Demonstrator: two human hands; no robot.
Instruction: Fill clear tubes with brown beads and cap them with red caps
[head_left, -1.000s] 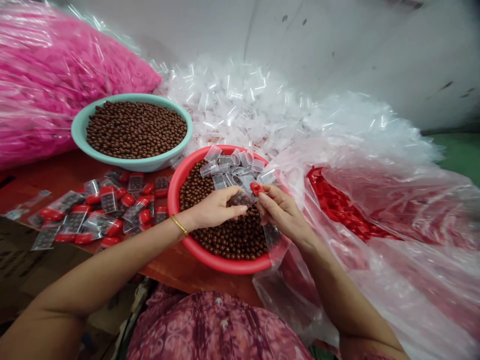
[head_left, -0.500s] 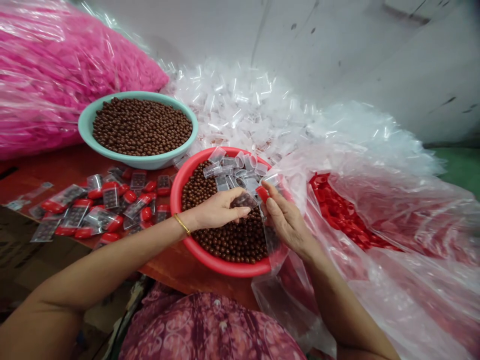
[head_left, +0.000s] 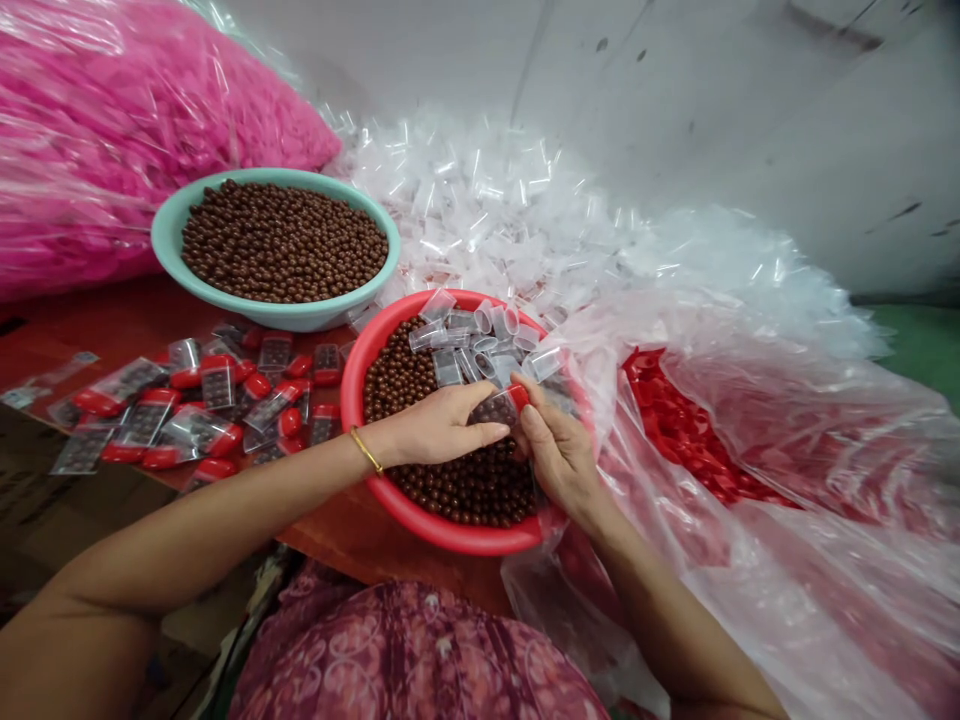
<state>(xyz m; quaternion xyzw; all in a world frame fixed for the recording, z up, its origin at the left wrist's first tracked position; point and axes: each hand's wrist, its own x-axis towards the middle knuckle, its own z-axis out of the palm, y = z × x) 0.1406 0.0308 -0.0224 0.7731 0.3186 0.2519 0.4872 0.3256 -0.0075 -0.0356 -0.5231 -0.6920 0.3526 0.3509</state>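
Over the red basin (head_left: pixel 448 538), my left hand (head_left: pixel 450 424) grips a small clear plastic container (head_left: pixel 495 407) filled with brown balls. My right hand (head_left: pixel 553 440) pinches a red cap (head_left: pixel 519 397), which sits against the container's right end; whether it is fully seated I cannot tell. Beneath my hands lie loose brown balls (head_left: pixel 465 490). Several unfilled clear containers (head_left: pixel 480 330) rest on top of them at the basin's far side. Left of the basin, several filled containers with red caps (head_left: pixel 217 385) lie in a loose heap.
Behind stands a light-blue basin (head_left: pixel 169 240) of brown balls. A plastic bag of pink pieces (head_left: pixel 150 150) fills the far left. Clear containers (head_left: pixel 480 220) are piled along the wall. At right, an open plastic bag (head_left: pixel 787 420) holds red caps (head_left: pixel 682 440), its film overlapping the red basin's edge.
My right hand has moved left and brought the red cap against the container's end, where before there was a gap. My left hand keeps its hold. The view has shifted slightly.
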